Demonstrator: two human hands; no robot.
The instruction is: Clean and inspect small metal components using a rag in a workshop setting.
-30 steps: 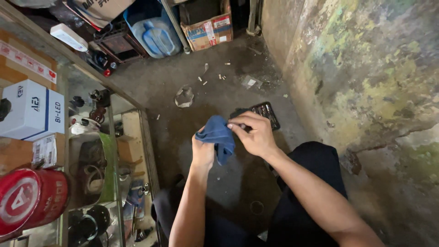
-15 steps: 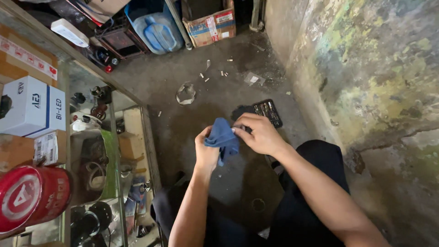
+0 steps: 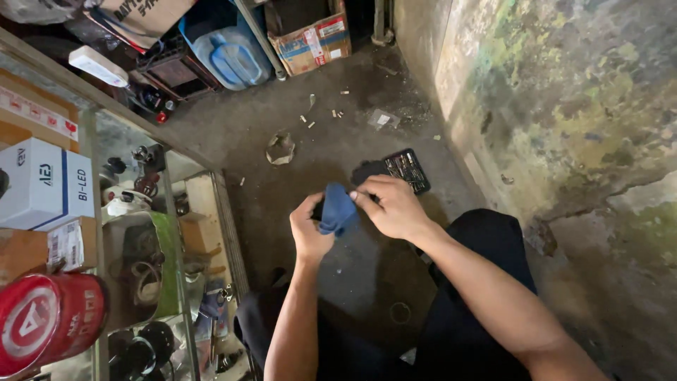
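Two bare hands meet at centre frame over a dirty floor (image 3: pixel 310 120). Far left first: a red tin (image 3: pixel 46 321) sits at the lower left, with a white box (image 3: pixel 42 183) above it on a glass case (image 3: pixel 169 233) packed with small parts. Upper left, a blue jug (image 3: pixel 229 56) stands beside a cardboard box (image 3: pixel 310 39). Just left of centre, a crumpled scrap (image 3: pixel 281 148) lies on the floor, with small bits of litter above it.

Now the action: left hand (image 3: pixel 310 229) comes up from below, its grip curled around the lower edge of a blue cloth (image 3: pixel 337 209). The cloth is bunched between both hands, a little left of centre, held above the floor. Right hand (image 3: pixel 391 208) comes in from the lower right, its grip pinching the cloth's upper edge between thumb and fingertips. Just above that hand, a black case (image 3: pixel 405 169) lies open on the floor, showing rows of small pieces. Far right, a stained, mottled wall (image 3: pixel 564 106) fills the frame.
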